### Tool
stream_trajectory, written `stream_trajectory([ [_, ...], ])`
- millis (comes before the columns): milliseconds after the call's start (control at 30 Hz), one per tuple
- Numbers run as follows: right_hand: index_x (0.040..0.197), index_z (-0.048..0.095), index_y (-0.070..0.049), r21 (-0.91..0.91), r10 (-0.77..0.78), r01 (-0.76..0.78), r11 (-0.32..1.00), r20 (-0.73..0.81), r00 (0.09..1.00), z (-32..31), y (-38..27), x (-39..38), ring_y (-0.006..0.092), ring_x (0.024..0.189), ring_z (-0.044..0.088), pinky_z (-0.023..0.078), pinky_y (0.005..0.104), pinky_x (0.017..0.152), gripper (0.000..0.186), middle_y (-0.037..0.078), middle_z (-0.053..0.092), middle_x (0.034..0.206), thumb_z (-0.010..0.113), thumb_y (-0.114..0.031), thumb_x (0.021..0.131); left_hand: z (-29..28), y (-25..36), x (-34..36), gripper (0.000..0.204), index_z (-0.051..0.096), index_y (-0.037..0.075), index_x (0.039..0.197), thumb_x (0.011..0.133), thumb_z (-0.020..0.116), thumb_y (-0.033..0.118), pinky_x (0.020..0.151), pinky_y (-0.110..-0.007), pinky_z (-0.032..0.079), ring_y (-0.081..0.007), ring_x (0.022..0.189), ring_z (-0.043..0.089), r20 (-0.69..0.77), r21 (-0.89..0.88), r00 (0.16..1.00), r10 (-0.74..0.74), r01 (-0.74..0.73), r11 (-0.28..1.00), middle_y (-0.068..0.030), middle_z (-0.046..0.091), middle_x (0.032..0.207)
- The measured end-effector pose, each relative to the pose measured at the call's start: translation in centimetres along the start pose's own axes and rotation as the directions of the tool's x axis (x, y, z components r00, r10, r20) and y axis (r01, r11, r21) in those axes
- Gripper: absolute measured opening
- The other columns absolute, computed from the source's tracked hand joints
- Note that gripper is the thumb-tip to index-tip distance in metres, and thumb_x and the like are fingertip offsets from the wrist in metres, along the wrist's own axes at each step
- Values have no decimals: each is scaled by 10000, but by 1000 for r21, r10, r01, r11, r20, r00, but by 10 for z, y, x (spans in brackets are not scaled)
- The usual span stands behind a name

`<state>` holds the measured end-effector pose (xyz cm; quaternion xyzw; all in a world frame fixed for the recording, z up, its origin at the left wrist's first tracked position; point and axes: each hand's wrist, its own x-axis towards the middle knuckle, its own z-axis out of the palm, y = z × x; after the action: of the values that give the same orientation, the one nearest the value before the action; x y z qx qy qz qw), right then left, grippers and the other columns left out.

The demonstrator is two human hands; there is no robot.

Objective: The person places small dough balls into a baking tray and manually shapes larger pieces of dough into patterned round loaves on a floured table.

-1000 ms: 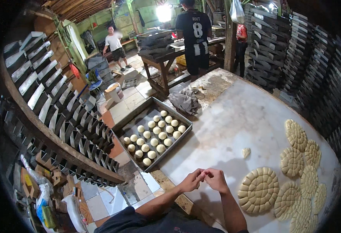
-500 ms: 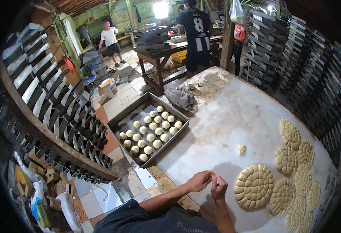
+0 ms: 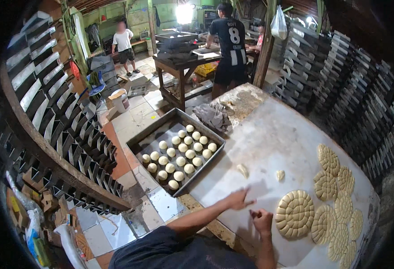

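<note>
Over the near edge of the pale work surface, my left hand [image 3: 238, 200] is open, its fingers stretched forward with nothing in them. Close to its right, my right hand [image 3: 263, 220] is curled closed; whatever it may hold is hidden. Just beyond the left fingers is a small pale dough piece [image 3: 242, 171], slightly blurred; I cannot tell whether it touches the surface. A second small dough piece [image 3: 280, 175] lies farther right. Beside my right hand rests a large round of dough cut into segments in rings [image 3: 294, 214], with several similar scored rounds [image 3: 326, 186] to its right.
Left of the work surface [image 3: 268, 134], a metal tray [image 3: 163, 130] holds several dough balls [image 3: 181, 161]. A crumpled grey cloth [image 3: 212, 117] lies by its far corner. Stacked metal trays line both sides. A person in a dark jersey [image 3: 231, 42] works at a table behind; another stands farther left.
My hands have come apart, and the left fingers have straightened. A small dough piece now shows beyond the left hand. The whole view has shifted slightly.
</note>
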<state>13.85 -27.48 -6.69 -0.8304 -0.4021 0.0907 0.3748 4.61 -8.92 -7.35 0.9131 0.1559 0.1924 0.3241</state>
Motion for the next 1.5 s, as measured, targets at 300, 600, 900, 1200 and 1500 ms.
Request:
stream_trajectory([
  [300,818,709,7,416,-224,123,901,203,953,65,-108,14,129,526,519,422,317,528,301,54,552,582,699,-263,951,-106,-52,-106,343,684,6,1025,1032,570,329,678,-355,518,-163,720,631,215,-415,948,-234,306,857,-90,680,800],
  [600,808,590,11,388,-142,126,913,13,990,142,-191,-23,285,610,579,444,404,572,344,145,574,692,528,-235,1040,-157,-51,-159,257,619,-1,1169,949,625,132,733,-442,517,-360,850,648,-180,-241,984,-2,-42,970,-191,630,953],
  [900,784,505,-2,-116,-192,169,979,-229,954,96,-115,-4,378,635,531,416,475,564,209,178,516,722,647,-75,919,-143,-35,-112,203,538,-17,973,1021,508,177,795,-455,461,-366,887,571,236,-582,921,310,-121,804,-178,514,945],
  [1200,858,601,-53,-220,-194,199,955,45,980,80,23,-50,383,953,575,414,571,975,100,188,584,919,630,-131,913,14,-151,-94,260,718,91,907,948,641,336,860,-512,503,-402,1002,601,105,-29,978,178,-176,984,-154,616,1114],
  [1500,907,601,-16,-283,-190,210,936,96,977,51,18,31,406,1113,509,325,577,1134,291,194,573,1006,714,-270,821,-1,-125,-9,333,630,94,1095,843,703,299,972,-492,439,-385,1102,525,-138,237,989,61,-27,971,-134,613,1100],
])
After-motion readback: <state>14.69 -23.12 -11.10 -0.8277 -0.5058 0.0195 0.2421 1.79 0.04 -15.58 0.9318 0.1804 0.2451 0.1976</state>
